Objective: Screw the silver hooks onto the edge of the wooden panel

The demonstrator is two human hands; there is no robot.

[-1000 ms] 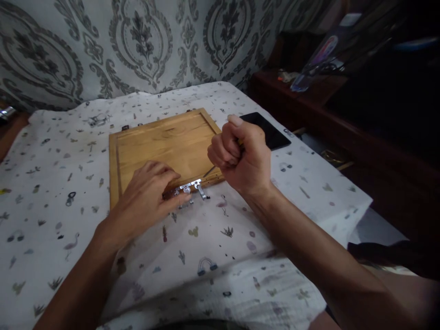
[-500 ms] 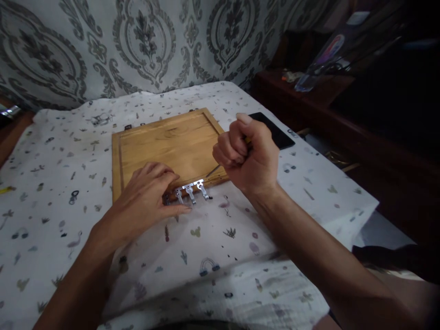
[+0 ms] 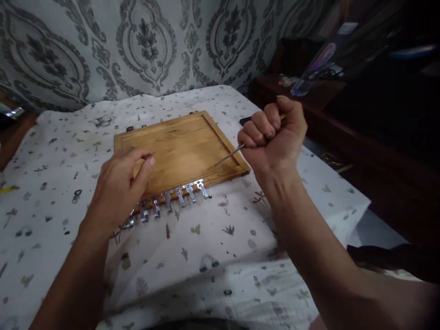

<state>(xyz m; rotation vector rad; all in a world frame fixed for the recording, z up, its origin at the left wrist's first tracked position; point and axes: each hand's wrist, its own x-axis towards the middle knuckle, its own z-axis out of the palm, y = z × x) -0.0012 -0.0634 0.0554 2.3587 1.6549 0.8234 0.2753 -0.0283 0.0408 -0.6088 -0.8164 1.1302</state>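
Note:
A wooden board (image 3: 178, 146) with a raised frame lies on the patterned cloth. Along its near edge runs a metal strip of several hooks (image 3: 179, 197), which hang over onto the cloth. My right hand (image 3: 275, 133) is wrapped round a screwdriver (image 3: 228, 156), its thin shaft pointing down and left over the board's near right part. Above the board's left side is my left hand (image 3: 125, 178), thumb and index finger bent toward each other; whether something small is between them cannot be made out.
The patterned cloth (image 3: 192, 270) covers the surface around the board. A dark flat object (image 3: 244, 120) shows partly behind my right hand. At the back right, a clear bottle (image 3: 302, 85) stands on a dark red surface (image 3: 323, 94). Something yellow (image 3: 8, 189) lies far left.
My left hand has moved left and up from the hooks, uncovering more of them. My right hand has moved right and up with the screwdriver, showing more shaft and covering most of the dark flat object.

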